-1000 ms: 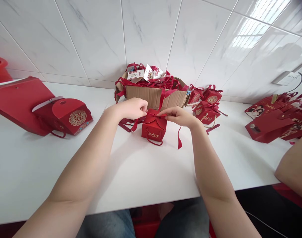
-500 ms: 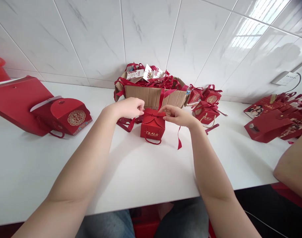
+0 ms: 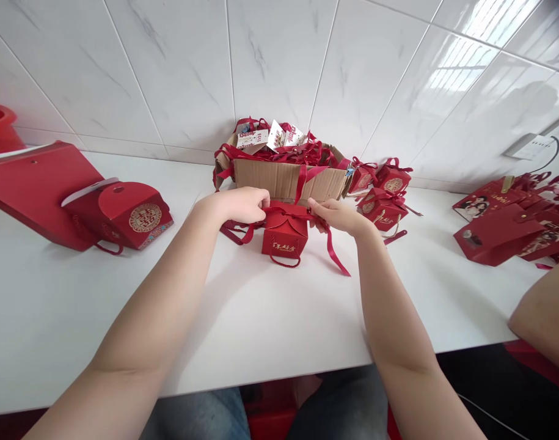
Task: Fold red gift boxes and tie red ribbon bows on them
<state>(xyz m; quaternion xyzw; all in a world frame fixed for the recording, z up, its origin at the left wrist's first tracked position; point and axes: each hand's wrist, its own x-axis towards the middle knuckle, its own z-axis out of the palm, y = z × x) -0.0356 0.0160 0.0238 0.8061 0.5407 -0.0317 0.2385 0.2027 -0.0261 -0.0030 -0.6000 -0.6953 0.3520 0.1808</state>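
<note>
A small red gift box point(image 3: 284, 242) with gold lettering stands upright on the white table in front of me, a cord handle hanging down its near side. Across its top runs a dark red ribbon point(image 3: 338, 256), crossing over the middle of the closed flaps. My left hand point(image 3: 248, 205) is closed on the ribbon at the box's left top edge. On the opposite side, my right hand point(image 3: 329, 215) pinches the ribbon, whose loose end trails onto the table. Flat red pieces point(image 3: 236, 232) lie partly hidden behind the box's left side.
Behind stands a cardboard box point(image 3: 270, 178) full of red ribbons and white tags. Several finished red boxes point(image 3: 382, 206) sit to its right. A larger red box point(image 3: 132, 214) is at left. More red boxes point(image 3: 494, 229) lie at right, near another person's arm point(image 3: 542, 318).
My right hand has moved slightly right and outward, drawing the ribbon taut across the box top. More of its tail now hangs at the right. My left hand stays at the left edge.
</note>
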